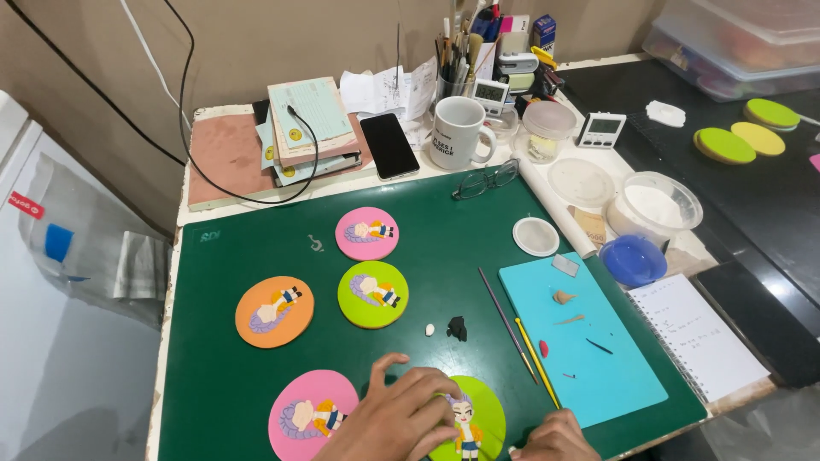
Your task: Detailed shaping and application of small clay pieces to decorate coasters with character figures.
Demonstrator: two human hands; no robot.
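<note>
A green clay disc point(475, 418) bearing a figure was pressed under the left hand point(401, 418), fingers spread flat. The right hand point(555, 437), just right of it, was half-curled; any hold could not be told.

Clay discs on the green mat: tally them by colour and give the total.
Pink discs: 2
Green discs: 2, the nearer one partly under the left hand
Orange disc: 1
Total: 5
</note>
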